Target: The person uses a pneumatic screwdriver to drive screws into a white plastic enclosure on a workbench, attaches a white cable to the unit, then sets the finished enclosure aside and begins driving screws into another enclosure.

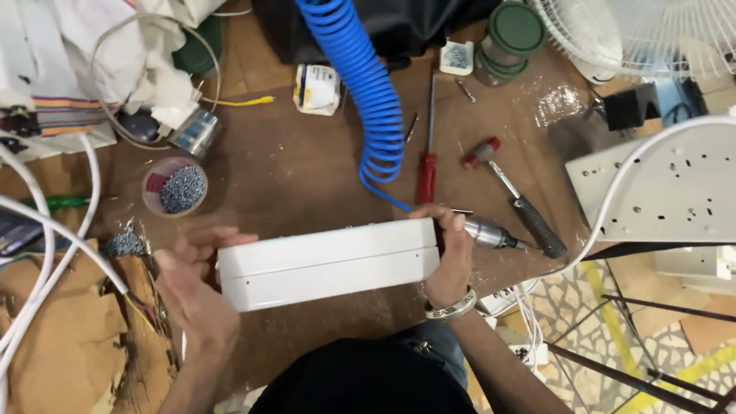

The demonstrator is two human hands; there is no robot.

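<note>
Left hand (195,287) grips one end of the white metal box (330,263). Right hand (452,253) clasps the opposite end and a pneumatic screwdriver (494,235), above the table (291,169).

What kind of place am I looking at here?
Probably a small assembly or repair workshop: a brown workbench strewn with a hammer, a red screwdriver, a cup of screws and a blue coiled air hose, while both hands hold a white box.
</note>
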